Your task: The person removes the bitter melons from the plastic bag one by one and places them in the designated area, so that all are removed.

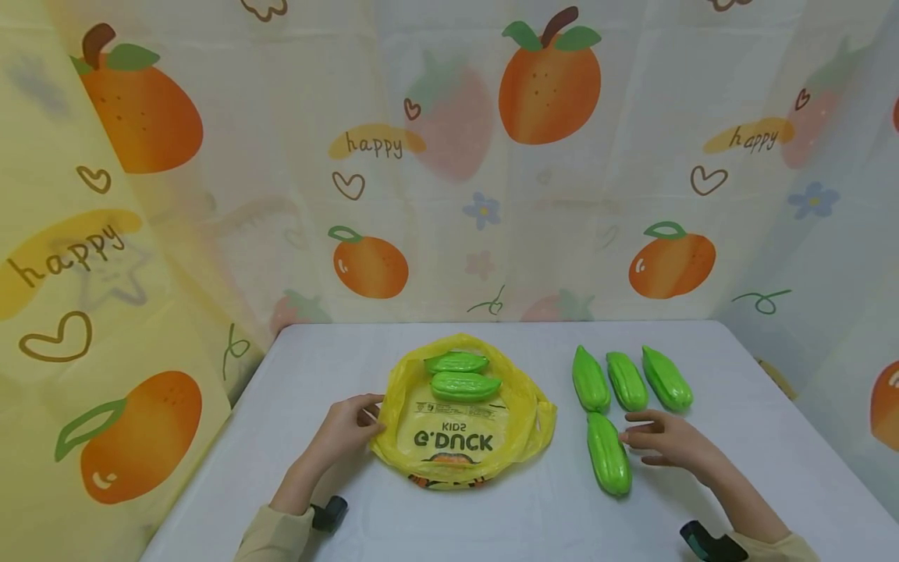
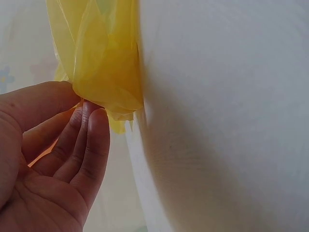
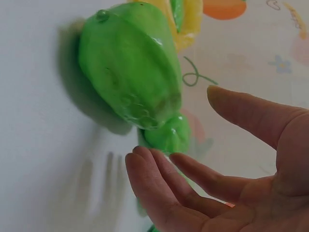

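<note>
A yellow plastic bag (image 1: 530, 449) lies with its mouth spread in a ring, two glossy green ridged toy vegetables (image 1: 466, 386) inside it. At the bag's left rim, my left hand (image 1: 347, 425) pinches the film between thumb and fingertips; the left wrist view shows the gathered yellow film (image 2: 108, 67) at those fingertips. My right hand (image 1: 667, 443) is held with fingers spread and relaxed, just right of the nearest green toy vegetable (image 1: 609, 457). In the right wrist view that toy vegetable (image 3: 133, 65) sits beyond the fingertips, and nothing is between thumb and fingers.
Three more green toy vegetables (image 1: 627, 381) stand in a row behind the nearest one, on the right of the white table (image 1: 520, 519). A fruit-printed curtain (image 1: 449, 226) hangs behind the table and along its sides.
</note>
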A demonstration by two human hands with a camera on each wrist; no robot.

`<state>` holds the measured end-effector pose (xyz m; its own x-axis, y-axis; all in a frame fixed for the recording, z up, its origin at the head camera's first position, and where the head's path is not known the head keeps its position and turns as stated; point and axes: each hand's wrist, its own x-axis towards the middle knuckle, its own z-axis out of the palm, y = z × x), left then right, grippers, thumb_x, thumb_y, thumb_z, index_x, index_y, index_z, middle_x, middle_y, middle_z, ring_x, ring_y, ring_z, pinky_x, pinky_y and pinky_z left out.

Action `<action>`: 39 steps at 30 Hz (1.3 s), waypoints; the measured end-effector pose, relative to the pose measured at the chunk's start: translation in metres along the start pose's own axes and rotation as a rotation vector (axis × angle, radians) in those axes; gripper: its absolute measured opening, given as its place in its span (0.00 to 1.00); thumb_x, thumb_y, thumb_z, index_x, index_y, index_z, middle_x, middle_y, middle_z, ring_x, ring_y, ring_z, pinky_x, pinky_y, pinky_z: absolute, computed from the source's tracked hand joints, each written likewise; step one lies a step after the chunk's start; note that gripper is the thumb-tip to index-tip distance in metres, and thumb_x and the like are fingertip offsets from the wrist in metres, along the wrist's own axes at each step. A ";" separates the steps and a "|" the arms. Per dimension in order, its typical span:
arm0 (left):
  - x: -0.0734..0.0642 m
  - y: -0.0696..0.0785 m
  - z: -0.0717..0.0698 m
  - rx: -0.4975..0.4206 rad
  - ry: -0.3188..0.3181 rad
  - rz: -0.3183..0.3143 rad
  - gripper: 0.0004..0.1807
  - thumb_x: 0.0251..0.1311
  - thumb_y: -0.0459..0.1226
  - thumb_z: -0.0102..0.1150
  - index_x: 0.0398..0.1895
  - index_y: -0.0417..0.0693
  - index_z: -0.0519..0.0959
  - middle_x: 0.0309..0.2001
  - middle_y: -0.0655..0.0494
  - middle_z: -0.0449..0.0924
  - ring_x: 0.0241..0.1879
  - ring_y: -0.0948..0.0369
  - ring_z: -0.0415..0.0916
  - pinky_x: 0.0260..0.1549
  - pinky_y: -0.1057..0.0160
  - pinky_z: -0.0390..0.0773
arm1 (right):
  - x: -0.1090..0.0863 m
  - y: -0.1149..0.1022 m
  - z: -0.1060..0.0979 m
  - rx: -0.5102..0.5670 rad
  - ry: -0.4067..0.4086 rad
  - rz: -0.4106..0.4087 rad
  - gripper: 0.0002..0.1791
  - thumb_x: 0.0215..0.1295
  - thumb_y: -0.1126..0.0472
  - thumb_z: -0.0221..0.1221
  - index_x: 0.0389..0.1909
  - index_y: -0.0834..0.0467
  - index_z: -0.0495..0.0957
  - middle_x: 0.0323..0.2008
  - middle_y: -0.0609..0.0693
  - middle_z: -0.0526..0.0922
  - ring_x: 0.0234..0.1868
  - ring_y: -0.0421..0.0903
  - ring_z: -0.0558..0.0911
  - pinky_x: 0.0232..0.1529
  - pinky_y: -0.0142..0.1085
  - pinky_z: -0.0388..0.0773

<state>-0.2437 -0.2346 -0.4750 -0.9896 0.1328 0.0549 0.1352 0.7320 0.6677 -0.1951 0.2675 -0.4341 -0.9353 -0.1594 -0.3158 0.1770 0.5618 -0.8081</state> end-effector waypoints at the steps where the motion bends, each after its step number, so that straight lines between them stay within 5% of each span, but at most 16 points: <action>1: 0.000 0.000 0.000 0.001 0.000 -0.002 0.24 0.49 0.32 0.68 0.53 0.48 0.79 0.35 0.57 0.80 0.32 0.64 0.77 0.29 0.66 0.78 | 0.000 -0.002 -0.002 -0.012 0.014 -0.003 0.39 0.63 0.51 0.60 0.63 0.75 0.60 0.54 0.71 0.74 0.50 0.56 0.80 0.44 0.45 0.81; 15: 0.000 -0.002 0.000 -0.001 0.001 -0.010 0.24 0.49 0.33 0.69 0.53 0.49 0.79 0.35 0.59 0.80 0.32 0.65 0.76 0.30 0.67 0.79 | 0.007 -0.036 -0.008 -0.048 0.132 -0.108 0.36 0.64 0.48 0.58 0.62 0.73 0.65 0.53 0.68 0.77 0.52 0.58 0.80 0.46 0.42 0.81; 39: 0.000 -0.002 0.000 -0.016 0.003 0.014 0.24 0.49 0.33 0.69 0.53 0.48 0.80 0.34 0.58 0.80 0.32 0.64 0.76 0.30 0.67 0.79 | 0.044 -0.079 0.033 0.096 0.111 -0.123 0.32 0.65 0.49 0.58 0.61 0.69 0.68 0.55 0.66 0.76 0.53 0.57 0.80 0.49 0.42 0.80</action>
<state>-0.2436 -0.2365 -0.4760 -0.9877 0.1412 0.0664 0.1485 0.7196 0.6783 -0.2400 0.1892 -0.4001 -0.9789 -0.1282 -0.1593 0.0831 0.4627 -0.8826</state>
